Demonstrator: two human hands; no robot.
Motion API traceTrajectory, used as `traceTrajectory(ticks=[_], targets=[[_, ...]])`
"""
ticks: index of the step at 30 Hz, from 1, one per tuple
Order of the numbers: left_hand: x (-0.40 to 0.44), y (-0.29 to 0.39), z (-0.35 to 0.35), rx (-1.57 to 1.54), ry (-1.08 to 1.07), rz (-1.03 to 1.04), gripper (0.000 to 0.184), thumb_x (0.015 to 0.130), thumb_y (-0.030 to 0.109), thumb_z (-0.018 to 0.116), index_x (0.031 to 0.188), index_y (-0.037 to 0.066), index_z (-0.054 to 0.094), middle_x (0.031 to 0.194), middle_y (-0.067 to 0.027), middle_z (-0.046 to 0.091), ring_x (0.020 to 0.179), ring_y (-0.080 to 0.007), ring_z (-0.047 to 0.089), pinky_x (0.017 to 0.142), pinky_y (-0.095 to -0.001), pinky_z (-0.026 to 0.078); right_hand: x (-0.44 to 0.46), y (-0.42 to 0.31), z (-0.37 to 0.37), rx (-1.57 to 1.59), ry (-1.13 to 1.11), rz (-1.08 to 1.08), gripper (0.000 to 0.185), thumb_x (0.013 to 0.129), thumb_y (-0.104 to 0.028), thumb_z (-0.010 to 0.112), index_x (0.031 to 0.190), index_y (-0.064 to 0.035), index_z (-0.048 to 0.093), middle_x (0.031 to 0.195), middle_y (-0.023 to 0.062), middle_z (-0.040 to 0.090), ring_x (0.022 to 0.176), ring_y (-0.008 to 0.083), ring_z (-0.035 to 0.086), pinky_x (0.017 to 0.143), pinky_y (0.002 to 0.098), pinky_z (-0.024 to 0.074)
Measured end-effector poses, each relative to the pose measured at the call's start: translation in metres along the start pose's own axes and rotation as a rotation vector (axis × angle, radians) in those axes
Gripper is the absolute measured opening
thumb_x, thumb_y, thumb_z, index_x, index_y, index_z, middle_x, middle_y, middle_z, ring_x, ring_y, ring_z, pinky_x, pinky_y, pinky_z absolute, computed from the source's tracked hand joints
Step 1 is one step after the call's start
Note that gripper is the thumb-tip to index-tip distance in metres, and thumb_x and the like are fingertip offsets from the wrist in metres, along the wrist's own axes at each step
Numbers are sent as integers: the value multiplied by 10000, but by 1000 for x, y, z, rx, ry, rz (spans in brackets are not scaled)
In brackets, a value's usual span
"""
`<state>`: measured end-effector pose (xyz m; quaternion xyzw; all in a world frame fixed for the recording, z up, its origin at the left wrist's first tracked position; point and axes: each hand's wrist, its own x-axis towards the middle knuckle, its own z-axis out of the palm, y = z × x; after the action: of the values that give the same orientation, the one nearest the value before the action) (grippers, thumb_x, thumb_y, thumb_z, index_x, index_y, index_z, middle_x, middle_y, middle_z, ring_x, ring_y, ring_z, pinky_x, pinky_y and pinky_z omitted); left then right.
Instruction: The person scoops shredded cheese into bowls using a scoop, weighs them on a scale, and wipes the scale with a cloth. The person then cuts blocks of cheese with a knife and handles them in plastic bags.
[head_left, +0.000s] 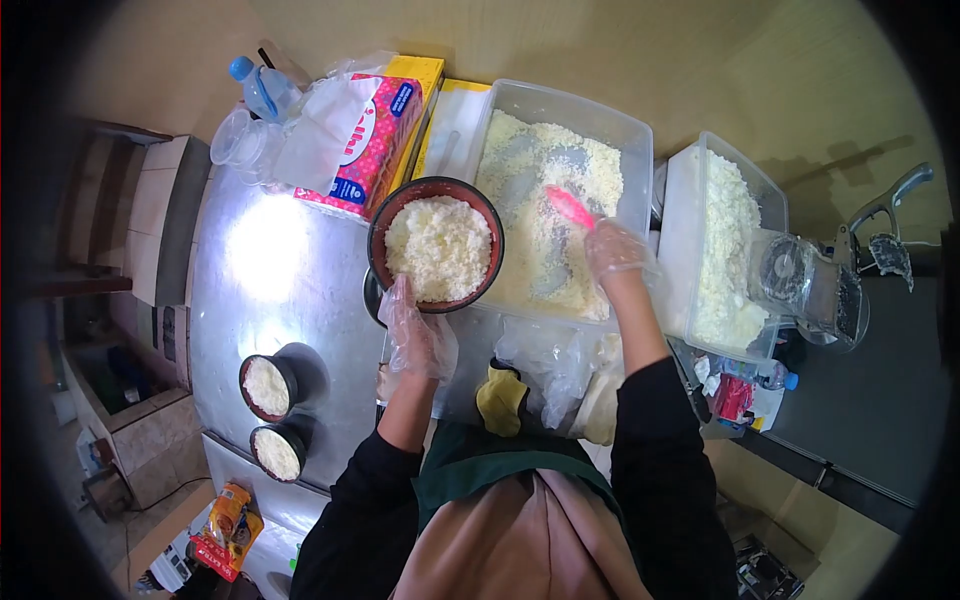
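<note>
On the near left of the metal worktop [330, 330], two small bowls [291, 384] hold white crumbs. The gloved left hand [412, 330] grasps a round bowl [377, 240], heaped and fluffy (it likely calls for level handling). The right hand [615, 252] clenches a pink scoop [568, 205] over a clear rectangular tub [575, 108], apparently mid-scooping.

A beige wall [700, 50] rises behind the steel bench's [330, 260] far edge. Glare whitens its left side. Brown tiling [160, 220] stands beyond its left edge.
</note>
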<state>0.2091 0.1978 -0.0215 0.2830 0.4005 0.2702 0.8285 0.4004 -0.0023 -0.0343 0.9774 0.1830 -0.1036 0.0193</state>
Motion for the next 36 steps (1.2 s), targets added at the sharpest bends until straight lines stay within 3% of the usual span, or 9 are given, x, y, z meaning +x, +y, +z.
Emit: traceTrajectory(ticks=[9,13,18,21,24,28,31,33,36], targets=[[12,-38,-45,260,-102,138,433,910,281,552,1272,70,442,1268,-46,459,1186,-135,417,988,-282,350,-39,-19,-42,-90,-322,-162,288,868,-231,428,873,-46,648,897,177,652,841,331,630,771,436,484],[1,-16,-15,-21,-1,-64,474,913,313,541,1293,56,422,1259,-50,462,1188,-147,416,1002,-295,335,-32,-12,-28,-215,-424,-288,312,873,-257,436,895,-30,649,925,171,654,851,330,631,789,431,479],[-2,-9,-8,-7,-41,-89,504,915,317,538,1315,43,400,1262,-63,455,1187,-167,418,1023,-303,311,-21,-46,6,197,-639,-349,335,899,-237,419,1066,-37,629,1131,160,600,1021,315,578,893,380,444],[12,-22,-26,-41,-30,-11,371,881,306,587,1159,92,466,1124,-39,554,1028,-159,553,855,-296,468,-3,-45,65,142,-709,-640,344,904,-212,415,1154,-51,588,1216,141,557,1081,304,546,932,359,421],[25,-36,-54,488,-220,378,525,898,314,553,1316,38,395,1248,-97,457,1179,-189,427,1017,-311,323,0,-22,101,309,-699,-666,326,907,-172,425,1173,-51,571,1249,128,537,1105,316,533,938,365,421],[14,-9,-23,344,-171,183,525,879,269,569,1314,33,394,1158,-118,516,1097,-208,480,958,-322,365,-10,7,64,188,-275,-1020,297,896,-156,475,1145,-38,586,1152,108,603,999,255,586,852,321,462],[9,4,-5,266,-85,13,533,873,258,584,1308,18,391,1097,-116,551,1014,-196,518,897,-318,397,-31,25,13,979,-544,-400,291,879,-188,542,1107,-18,605,932,47,633,782,145,570,696,257,462],[6,9,4,375,-68,42,536,872,256,592,1304,10,391,1069,-114,567,971,-185,532,868,-315,409,-44,27,-37,754,-457,-63,342,896,-277,499,1107,-28,602,1066,196,614,1007,301,581,881,344,441],[-6,17,22,668,-202,250,536,881,270,583,1299,-3,389,1091,-121,572,972,-175,533,870,-303,409,-61,40,-69,778,-182,6,362,883,-321,527,1059,-21,629,1005,226,623,950,316,602,857,365,450]])
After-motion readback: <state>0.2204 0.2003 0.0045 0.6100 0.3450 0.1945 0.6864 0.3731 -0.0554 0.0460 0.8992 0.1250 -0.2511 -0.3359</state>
